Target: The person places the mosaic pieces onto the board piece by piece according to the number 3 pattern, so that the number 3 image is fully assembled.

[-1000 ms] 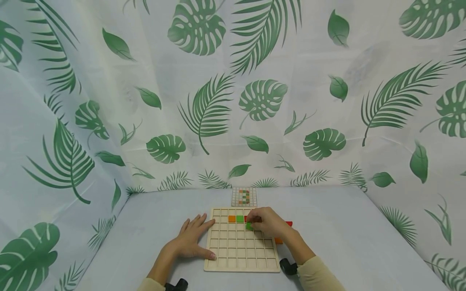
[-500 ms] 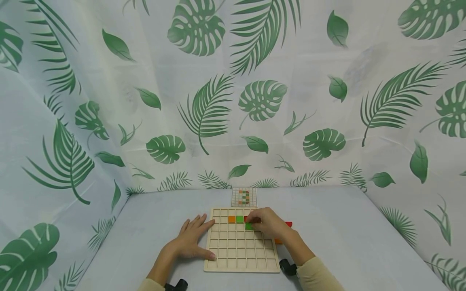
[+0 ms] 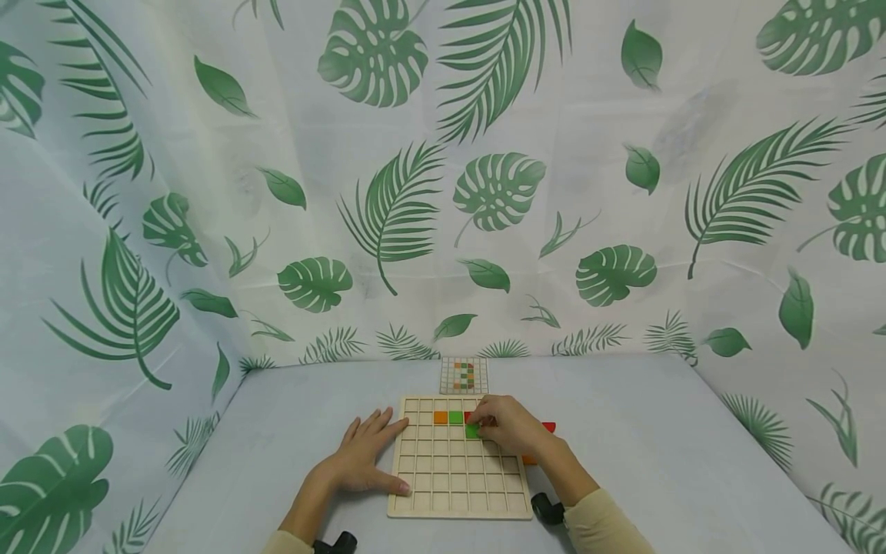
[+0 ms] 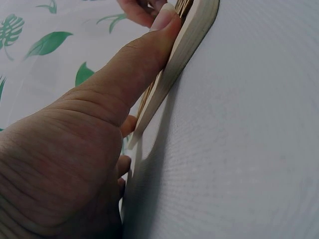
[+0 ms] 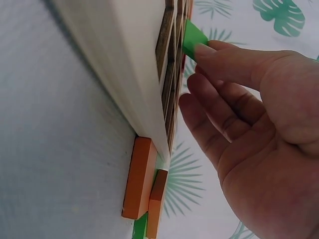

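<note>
A pale wooden grid board (image 3: pixel 443 504) lies on the table in front of the person. My right hand (image 3: pixel 511 425) pinches a green square tile (image 5: pixel 193 39) between thumb and fingers, tilted at the grid's surface in the right wrist view. In the head view that tile is in the column of the red tile (image 3: pixel 467 417), one row nearer. An orange tile (image 3: pixel 441 417) and another green tile (image 3: pixel 455 417) sit left of the red one, which the fingers partly cover. Spread along the board's left edge, my left hand (image 3: pixel 363 454) touches it with thumb and forefinger.
Behind the board lies a card (image 3: pixel 448 377) printed with a coloured grid pattern. Loose tiles lie along the board's right side, among them a red one (image 3: pixel 549 426) and an orange one (image 5: pixel 138 178). A leaf-patterned cloth (image 3: pixel 415 231) surrounds the table's back and sides.
The green tile in the right hand has shifted very slightly left, and the right fingers have moved a little with it. My left hand and the board stay in place.
</note>
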{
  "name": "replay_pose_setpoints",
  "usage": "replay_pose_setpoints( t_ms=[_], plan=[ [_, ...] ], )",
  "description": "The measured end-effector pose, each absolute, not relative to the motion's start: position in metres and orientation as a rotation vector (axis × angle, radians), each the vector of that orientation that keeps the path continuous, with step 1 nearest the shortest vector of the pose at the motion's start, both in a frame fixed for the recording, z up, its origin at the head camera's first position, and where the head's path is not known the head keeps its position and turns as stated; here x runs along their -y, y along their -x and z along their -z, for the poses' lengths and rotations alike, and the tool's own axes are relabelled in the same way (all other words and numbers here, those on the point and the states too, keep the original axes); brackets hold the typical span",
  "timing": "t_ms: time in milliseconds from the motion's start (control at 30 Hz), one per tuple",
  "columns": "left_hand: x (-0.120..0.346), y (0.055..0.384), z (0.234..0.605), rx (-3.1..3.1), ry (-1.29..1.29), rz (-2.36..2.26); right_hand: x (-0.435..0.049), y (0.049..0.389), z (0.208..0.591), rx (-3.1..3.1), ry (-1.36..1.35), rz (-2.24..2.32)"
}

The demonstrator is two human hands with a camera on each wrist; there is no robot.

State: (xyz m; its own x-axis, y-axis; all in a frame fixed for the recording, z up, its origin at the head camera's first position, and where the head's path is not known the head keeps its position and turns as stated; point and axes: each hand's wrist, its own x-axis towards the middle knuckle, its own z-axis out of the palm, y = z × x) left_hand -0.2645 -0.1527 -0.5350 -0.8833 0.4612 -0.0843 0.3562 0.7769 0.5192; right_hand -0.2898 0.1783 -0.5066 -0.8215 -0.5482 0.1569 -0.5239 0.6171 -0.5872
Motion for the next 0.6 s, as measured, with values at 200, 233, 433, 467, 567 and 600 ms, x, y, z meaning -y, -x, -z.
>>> replay_pose_setpoints(
  t_ms=[200, 233, 433, 467, 567, 600],
  plan=[
    [0.1525, 0.2639, 0.5343, -2.764, -0.65, -0.747, -0.1784, 0.2898, 0.5078, -2.829, 0.933, 0.922],
    [0.1525, 0.2638, 0.5339, -2.764, -0.65, -0.747, -0.1781, 0.2899, 0.5081, -2.836, 0.932, 0.912],
    [0.1522, 0.2628, 0.5318, -2.757, -0.645, -0.751, -0.177, 0.2901, 0.5099, -2.86, 0.902, 0.881],
    [0.1521, 0.2626, 0.5317, -2.757, -0.643, -0.748, -0.177, 0.2901, 0.5101, -2.86, 0.902, 0.877],
    [0.1516, 0.2619, 0.5312, -2.756, -0.649, -0.744, -0.1772, 0.2899, 0.5104, -2.861, 0.91, 0.864],
    [0.1514, 0.2618, 0.531, -2.756, -0.65, -0.742, -0.1773, 0.2897, 0.51, -2.859, 0.912, 0.863]
  ],
)
